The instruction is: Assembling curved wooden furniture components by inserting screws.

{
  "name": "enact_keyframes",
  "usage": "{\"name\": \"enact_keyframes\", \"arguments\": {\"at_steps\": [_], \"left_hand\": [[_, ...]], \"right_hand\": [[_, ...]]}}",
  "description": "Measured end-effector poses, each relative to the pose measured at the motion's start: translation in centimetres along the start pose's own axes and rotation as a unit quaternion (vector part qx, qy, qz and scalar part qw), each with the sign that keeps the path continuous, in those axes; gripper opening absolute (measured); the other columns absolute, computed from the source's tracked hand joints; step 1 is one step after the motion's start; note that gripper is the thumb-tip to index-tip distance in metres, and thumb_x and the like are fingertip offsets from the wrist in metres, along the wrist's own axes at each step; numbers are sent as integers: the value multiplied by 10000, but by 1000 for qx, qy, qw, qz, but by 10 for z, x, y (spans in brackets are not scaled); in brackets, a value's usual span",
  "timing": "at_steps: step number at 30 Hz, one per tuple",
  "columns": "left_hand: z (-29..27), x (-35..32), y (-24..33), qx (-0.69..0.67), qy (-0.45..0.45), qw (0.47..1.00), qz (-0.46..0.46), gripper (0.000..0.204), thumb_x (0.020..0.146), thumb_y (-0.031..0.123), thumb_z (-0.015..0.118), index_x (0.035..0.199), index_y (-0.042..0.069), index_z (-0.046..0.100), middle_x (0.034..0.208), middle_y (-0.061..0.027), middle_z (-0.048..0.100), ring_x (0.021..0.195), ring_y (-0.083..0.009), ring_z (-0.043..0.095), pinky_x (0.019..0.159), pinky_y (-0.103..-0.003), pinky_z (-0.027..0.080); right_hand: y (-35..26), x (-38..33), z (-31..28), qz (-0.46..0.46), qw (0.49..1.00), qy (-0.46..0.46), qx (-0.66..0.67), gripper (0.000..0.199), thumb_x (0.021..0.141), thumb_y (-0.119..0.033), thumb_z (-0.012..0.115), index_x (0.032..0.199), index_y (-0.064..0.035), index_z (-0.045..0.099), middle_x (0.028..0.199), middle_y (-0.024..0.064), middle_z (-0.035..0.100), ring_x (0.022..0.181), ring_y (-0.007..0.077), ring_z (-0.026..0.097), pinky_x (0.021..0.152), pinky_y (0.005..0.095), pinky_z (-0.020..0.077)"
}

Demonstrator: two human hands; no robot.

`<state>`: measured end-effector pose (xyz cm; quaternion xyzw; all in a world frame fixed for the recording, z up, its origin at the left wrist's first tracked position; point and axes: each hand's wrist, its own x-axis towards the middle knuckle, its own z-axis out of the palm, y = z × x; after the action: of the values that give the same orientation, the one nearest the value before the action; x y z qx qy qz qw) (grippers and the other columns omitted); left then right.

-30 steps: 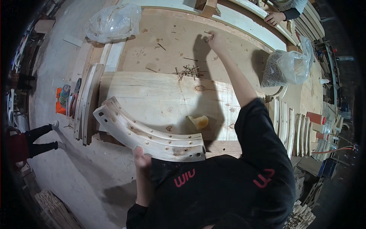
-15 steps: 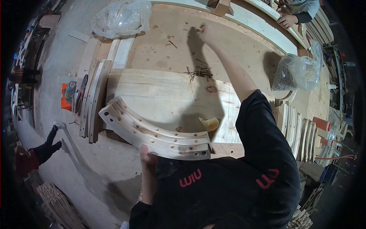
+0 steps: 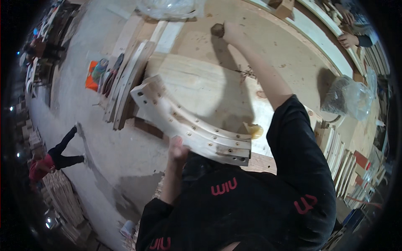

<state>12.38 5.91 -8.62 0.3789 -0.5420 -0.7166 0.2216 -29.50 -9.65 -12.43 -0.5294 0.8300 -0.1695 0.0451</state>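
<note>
My left hand grips the lower edge of a curved wooden piece, its thumb against the near face. The piece is pale, stepped in layers and dotted with screw heads or holes, with darker holes at both ends. It is held tilted over the near edge of the bench. My right arm reaches far across the bench, and my right hand is closed at the far side. A dark brown patch beside it may be its shadow or something held. A yellowish scrap lies by the piece's right end, and loose screws or nails lie near my right forearm.
Curved wooden strips stand at the left beside pliers and an orange item. A clear bag of fasteners sits at right, near stacked wooden parts. Another person's hand rests on a far rail. A person walks at left.
The view has swung, so the bench sits further right and higher. My left hand still holds the curved piece. My right arm remains stretched out to the far side.
</note>
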Motion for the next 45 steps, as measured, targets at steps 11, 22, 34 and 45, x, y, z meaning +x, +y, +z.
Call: {"name": "enact_keyframes", "arguments": {"at_steps": [11, 22, 34, 45], "left_hand": [[22, 35, 16, -411, -85, 907, -42, 816, 604, 387, 713, 1240, 39, 340, 1162, -88, 465, 1103, -241, 443, 933, -383, 380], [40, 33, 18, -414, -90, 904, -56, 873, 585, 401, 737, 1256, 39, 314, 1181, -85, 434, 1109, -238, 429, 953, -374, 358], [43, 30, 11, -401, -106, 909, -25, 841, 639, 445, 683, 1274, 27, 322, 1230, -127, 440, 1110, -267, 459, 935, -403, 395], [51, 25, 21, -396, -115, 909, -65, 860, 591, 367, 732, 1264, 48, 302, 1180, -84, 436, 1119, -240, 426, 955, -376, 366]], "right_hand": [[-127, -124, -130, 4, 764, -123, 633, 184, 783, -96, 631, 921, 20, 596, 775, 66, 610, 673, 105, 585, 615, 223, 480], [-143, -174, -141, -28, 836, 17, 548, 153, 781, -24, 607, 930, 1, 630, 920, 87, 632, 838, 123, 594, 767, 230, 476], [-141, -182, -144, -54, 833, 51, 548, 145, 775, -6, 606, 915, 0, 643, 912, 98, 632, 829, 140, 599, 750, 237, 486], [-145, -197, -141, -158, 894, 163, 386, 135, 763, -11, 609, 898, -6, 613, 837, 95, 641, 725, 159, 632, 648, 245, 500]]}}
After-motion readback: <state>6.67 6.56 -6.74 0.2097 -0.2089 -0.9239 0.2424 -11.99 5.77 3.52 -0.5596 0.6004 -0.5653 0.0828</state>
